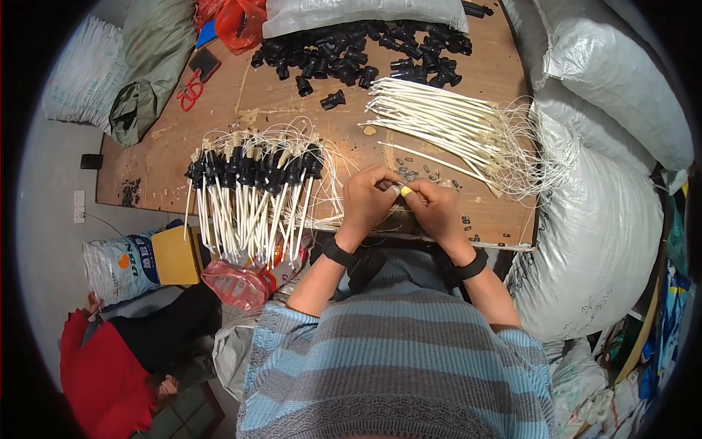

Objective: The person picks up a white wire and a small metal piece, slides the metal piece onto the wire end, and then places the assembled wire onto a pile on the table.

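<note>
My left hand [368,197] and my right hand [433,206] meet at the table's near edge, fingers pinched together. A small yellow bit [406,190] shows at the right fingertips; what the fingers hold is too small to name. Just beyond them lie small dark pieces [411,174]. Left of my hands, a row of thin white rods [245,219] with black fittings [252,164] overhangs the near edge, thin white wires looping above. Farther right lies a bundle of plain white rods [435,117] with wires at their right ends. One white rod [431,159] lies apart nearer me.
Black fittings [329,58] lie heaped at the wooden table's far side, before a white sack [365,18]. Red-handled scissors [191,91] lie far left. Large stuffed white sacks [585,241] crowd the right. A person in a red top [102,373] is at lower left.
</note>
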Tool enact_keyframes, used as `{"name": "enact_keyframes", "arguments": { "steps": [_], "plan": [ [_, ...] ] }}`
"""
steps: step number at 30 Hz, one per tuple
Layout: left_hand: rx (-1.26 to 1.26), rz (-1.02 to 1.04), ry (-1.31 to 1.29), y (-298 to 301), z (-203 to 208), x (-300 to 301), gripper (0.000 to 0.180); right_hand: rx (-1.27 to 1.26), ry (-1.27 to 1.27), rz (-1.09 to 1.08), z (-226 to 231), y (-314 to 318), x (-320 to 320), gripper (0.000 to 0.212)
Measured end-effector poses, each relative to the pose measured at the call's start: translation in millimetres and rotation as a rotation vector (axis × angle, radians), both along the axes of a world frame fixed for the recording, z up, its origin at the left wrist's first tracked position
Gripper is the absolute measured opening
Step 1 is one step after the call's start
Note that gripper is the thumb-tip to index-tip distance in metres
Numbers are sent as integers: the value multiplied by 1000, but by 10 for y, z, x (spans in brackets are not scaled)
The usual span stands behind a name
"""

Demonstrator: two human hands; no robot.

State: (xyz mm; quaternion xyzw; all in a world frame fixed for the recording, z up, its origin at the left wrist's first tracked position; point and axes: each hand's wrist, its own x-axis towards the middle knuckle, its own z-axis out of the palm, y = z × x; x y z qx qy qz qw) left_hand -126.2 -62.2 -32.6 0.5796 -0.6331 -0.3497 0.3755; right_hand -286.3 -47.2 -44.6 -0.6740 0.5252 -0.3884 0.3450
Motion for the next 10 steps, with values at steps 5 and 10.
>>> {"name": "enact_keyframes", "arguments": {
  "steps": [5,10],
  "plan": [
    [-328,68,-179,-16,25,22,11,-26,-141,122,47,-35,-27,11],
    [-448,79,-246,-34,105,12,14,69,293,-64,140,-26,-48,31]
  ]
}}
